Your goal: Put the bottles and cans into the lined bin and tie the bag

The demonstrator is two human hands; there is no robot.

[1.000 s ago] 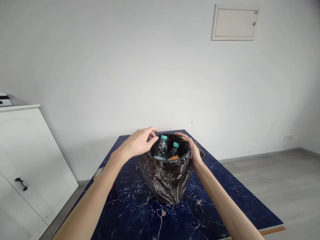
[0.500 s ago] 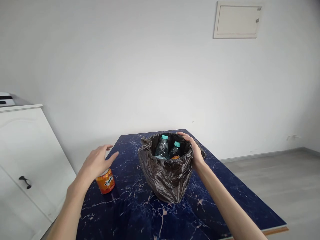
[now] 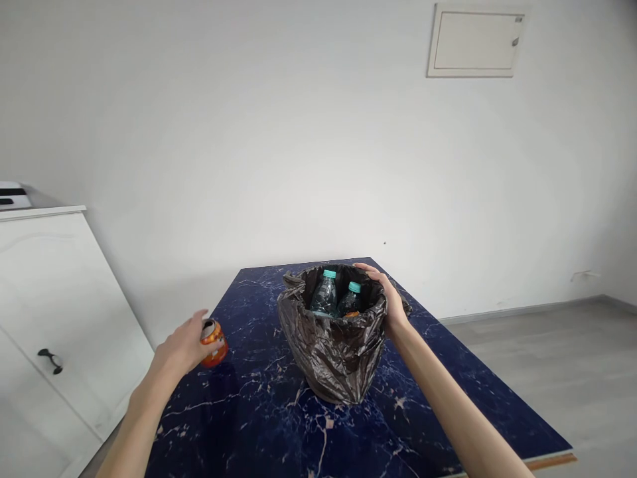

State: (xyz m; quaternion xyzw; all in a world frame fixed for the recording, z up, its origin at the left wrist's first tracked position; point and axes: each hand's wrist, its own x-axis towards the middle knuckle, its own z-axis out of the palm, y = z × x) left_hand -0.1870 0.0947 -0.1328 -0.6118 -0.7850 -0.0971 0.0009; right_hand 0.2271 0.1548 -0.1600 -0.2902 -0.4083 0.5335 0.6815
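Observation:
My left hand (image 3: 184,345) is wrapped round an orange soda can (image 3: 217,340), thumb on the near side. The can's open top faces up and it seems raised a little above the table. To its right stands a bin lined with a black plastic bag (image 3: 333,358). My right hand (image 3: 391,299) grips the bin's right rim through the bag, fingers over the edge. Inside the bin are two clear bottles with teal caps, one taller bottle (image 3: 324,292) and one lower bottle (image 3: 352,300). A bit of orange shows beside the lower one.
The bin stands on a dark blue marbled table (image 3: 249,425). A white cabinet (image 3: 60,299) is at the left, with a white and black object (image 3: 14,194) on top. Behind the table is a white wall (image 3: 298,133) with a panel door (image 3: 475,41).
My left hand has come down from above the can and closed round it. The can has shifted slightly up and away. My right hand stays on the bin's rim.

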